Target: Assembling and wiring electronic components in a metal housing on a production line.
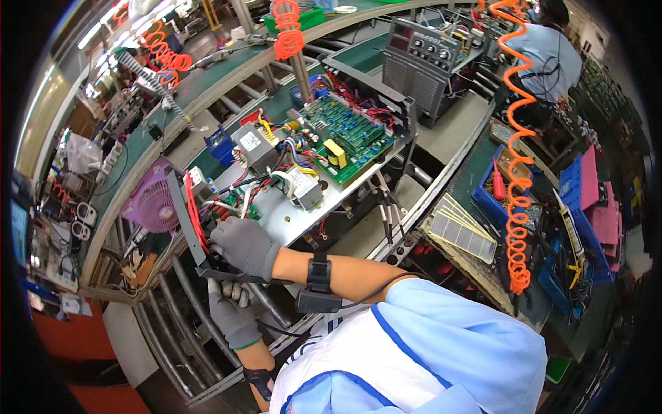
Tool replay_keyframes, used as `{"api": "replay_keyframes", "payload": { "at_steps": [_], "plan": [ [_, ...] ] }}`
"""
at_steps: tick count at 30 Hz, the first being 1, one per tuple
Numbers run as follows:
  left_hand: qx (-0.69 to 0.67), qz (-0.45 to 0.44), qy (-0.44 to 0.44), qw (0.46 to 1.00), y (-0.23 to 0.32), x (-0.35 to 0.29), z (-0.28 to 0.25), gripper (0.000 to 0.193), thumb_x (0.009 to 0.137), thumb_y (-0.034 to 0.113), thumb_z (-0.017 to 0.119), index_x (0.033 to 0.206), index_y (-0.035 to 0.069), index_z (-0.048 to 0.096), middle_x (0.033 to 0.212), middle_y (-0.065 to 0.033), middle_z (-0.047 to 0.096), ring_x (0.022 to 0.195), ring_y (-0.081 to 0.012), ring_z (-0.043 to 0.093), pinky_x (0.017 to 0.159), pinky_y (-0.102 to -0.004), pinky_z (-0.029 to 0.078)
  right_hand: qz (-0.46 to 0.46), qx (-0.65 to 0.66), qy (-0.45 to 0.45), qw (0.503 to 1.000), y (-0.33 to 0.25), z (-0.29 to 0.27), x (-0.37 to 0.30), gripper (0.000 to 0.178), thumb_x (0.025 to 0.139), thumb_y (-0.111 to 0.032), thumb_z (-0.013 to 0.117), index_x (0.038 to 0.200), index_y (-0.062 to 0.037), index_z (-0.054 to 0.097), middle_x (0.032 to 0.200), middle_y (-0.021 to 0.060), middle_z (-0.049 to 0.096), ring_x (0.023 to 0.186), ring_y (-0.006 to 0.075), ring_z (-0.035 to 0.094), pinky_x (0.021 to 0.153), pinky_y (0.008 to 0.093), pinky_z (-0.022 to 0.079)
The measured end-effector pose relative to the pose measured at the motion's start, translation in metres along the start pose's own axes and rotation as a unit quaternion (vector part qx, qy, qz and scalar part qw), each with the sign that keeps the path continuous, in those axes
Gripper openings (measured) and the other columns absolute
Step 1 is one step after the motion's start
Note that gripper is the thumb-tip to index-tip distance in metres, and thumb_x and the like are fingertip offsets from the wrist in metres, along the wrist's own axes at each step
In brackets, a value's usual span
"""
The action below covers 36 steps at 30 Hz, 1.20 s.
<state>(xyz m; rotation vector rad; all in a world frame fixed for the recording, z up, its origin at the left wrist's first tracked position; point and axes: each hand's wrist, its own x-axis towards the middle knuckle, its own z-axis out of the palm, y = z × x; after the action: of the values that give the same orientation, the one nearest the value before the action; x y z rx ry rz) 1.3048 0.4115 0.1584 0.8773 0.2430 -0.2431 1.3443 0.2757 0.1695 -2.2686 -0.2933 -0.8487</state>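
Note:
An open metal chassis [288, 219] lies on the roller line. It carries a green circuit board [358, 141], a grey boxed component [254, 146], a white-wrapped transformer [303, 188] and bundled wires. My right hand [246, 247], in a grey glove, reaches over the chassis's dark end panel [185, 219]. Its fingers are curled beside the red wires [193, 210]; what they hold is hidden. Below the panel's lower edge is my left hand [233, 316], also gloved, with its fingers bent closed. Whatever sits in them does not show.
A purple fan [157, 200] stands beyond the end panel. Bare rollers [181, 324] run at the left. Orange coiled hoses [518, 228] hang at the right, near blue parts bins [491, 186]. A grey power unit [420, 65] stands behind; a person [548, 58] works at far right.

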Motion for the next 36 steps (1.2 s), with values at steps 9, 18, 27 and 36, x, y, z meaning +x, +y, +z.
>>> {"api": "replay_keyframes", "payload": {
  "at_steps": [9,18,27,36],
  "plan": [
    [-0.012,-0.012,0.01,1.0,-0.003,-0.004,0.005,0.027,0.092,0.029,0.045,0.068,0.017,0.04,0.056,0.0062,0.031,0.045,-0.0053,0.027,0.036,-0.021,0.02,0.078,0.046,-0.02,0.996,-0.011,0.005,-0.005,0.006,0.073,-0.013,0.057,0.074,-0.0071,0.057,0.073,0.0119,0.058,0.073,0.0303,0.059,0.064,0.0416,0.047],
    [-0.033,-0.025,0.022,0.999,-0.005,0.001,-0.002,0.016,0.089,0.03,0.051,0.084,0.014,0.049,0.059,0.0052,0.035,0.049,-0.0074,0.033,0.038,-0.0203,0.023,0.12,0.225,-0.021,0.967,0.016,-0.007,0.007,0.015,0.074,-0.013,0.064,0.078,0.0001,0.06,0.067,0.0126,0.06,0.063,0.0237,0.061,0.06,0.0333,0.048],
    [-0.075,-0.061,-0.035,0.995,-0.012,-0.001,-0.013,0.017,0.09,0.028,0.05,0.078,0.016,0.046,0.061,0.0045,0.035,0.051,-0.0083,0.032,0.039,-0.021,0.025,0.114,0.166,0.001,0.979,0.01,0.003,0.014,0.02,0.072,-0.021,0.061,0.085,-0.0063,0.065,0.082,0.0117,0.062,0.078,0.0276,0.06,0.072,0.0365,0.048],
    [-0.06,-0.047,0.035,0.996,-0.008,0.003,-0.011,0.028,0.092,0.03,0.046,0.069,0.014,0.042,0.057,0.0043,0.032,0.046,-0.0073,0.028,0.034,-0.0218,0.019,0.14,0.205,-0.048,0.967,0.004,0.012,0.012,0.016,0.071,-0.015,0.06,0.082,-0.0037,0.064,0.076,0.0166,0.062,0.073,0.0319,0.06,0.069,0.038,0.048]
  ]
}}
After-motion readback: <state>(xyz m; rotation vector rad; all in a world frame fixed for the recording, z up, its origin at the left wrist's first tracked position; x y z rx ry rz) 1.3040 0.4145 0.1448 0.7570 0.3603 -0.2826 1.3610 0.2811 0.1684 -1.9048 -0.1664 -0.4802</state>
